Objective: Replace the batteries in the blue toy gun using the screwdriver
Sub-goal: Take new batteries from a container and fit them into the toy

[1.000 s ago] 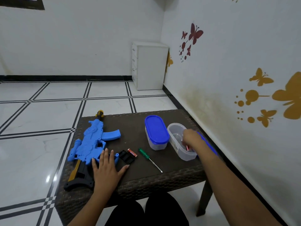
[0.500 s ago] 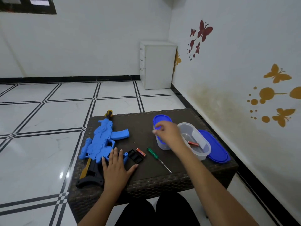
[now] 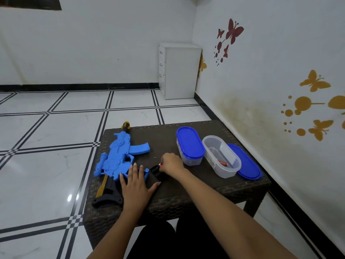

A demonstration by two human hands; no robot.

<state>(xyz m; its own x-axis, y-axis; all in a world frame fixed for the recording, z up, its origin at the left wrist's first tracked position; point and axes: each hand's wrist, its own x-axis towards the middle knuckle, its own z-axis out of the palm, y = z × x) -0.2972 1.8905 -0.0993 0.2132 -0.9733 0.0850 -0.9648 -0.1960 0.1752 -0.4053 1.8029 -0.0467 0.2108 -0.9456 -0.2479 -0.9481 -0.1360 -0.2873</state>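
The blue toy gun (image 3: 119,156) lies on its side on the left of the dark wicker table (image 3: 164,135), black stock toward me. My left hand (image 3: 135,186) rests flat on the gun's lower part and the table, fingers straight. My right hand (image 3: 170,162) is curled over an orange battery (image 3: 159,164), pinching it at the fingertips just beside the black battery cover (image 3: 155,170). The screwdriver is hidden under my right hand and forearm. Another orange battery (image 3: 223,163) lies inside the open clear container (image 3: 209,146).
A closed container with a blue lid (image 3: 189,144) stands just right of my right hand. The open container's loose blue lid (image 3: 246,163) lies at the table's right edge, close to the wall. A white cabinet (image 3: 179,71) stands in the far corner.
My right hand left the open container, passed over the closed one and came down to the battery by the black cover. My left hand stayed on the gun.
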